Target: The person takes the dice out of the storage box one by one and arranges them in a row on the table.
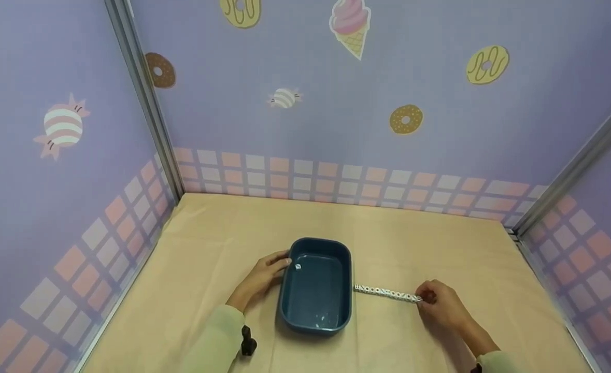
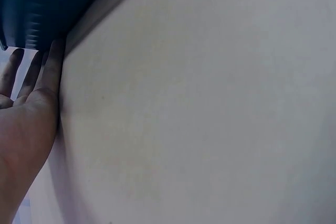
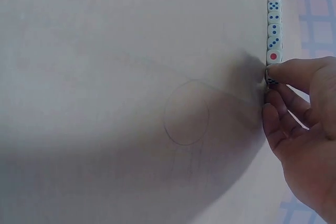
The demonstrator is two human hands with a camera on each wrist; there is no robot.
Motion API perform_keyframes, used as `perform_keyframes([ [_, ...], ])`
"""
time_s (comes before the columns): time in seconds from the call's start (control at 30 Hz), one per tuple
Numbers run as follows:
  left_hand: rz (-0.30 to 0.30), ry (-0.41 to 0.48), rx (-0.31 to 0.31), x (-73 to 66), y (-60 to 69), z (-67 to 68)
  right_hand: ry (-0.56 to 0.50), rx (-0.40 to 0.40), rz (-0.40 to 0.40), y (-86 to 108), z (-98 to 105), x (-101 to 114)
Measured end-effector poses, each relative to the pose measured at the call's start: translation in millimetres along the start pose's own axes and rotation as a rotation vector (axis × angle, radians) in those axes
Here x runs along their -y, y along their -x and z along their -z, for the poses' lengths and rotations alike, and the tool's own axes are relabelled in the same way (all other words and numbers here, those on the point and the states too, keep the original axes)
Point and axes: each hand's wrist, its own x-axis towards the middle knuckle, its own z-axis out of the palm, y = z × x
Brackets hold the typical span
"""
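A dark blue rectangular box [image 1: 316, 298] stands on the cloth with a single white die [image 1: 298, 267] inside, near its upper left corner. My left hand [image 1: 264, 273] touches the box's left side with its fingers fairly straight. In the left wrist view, the fingers [image 2: 51, 72] reach the box's outer wall. To the right of the box runs a straight row of white dice [image 1: 385, 292], its left end close to the box wall. At the row's right end, my right hand [image 1: 444, 306] pinches the end die [image 3: 271, 81], partly hidden by the fingertips.
A beige cloth [image 1: 222, 228] covers the table. Purple patterned walls [image 1: 305, 129] with metal corner posts [image 1: 152, 114] enclose it at the back and sides. A small black object [image 1: 248, 342] shows beside the left sleeve [image 1: 213, 336].
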Motion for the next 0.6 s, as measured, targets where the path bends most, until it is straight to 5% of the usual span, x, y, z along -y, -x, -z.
perform_keyframes([
  [0.6, 0.001, 0.038, 0.018, 1.5, -1.3, 0.1, -0.020, 0.012, -0.030, 1.6, 0.2, -1.9],
])
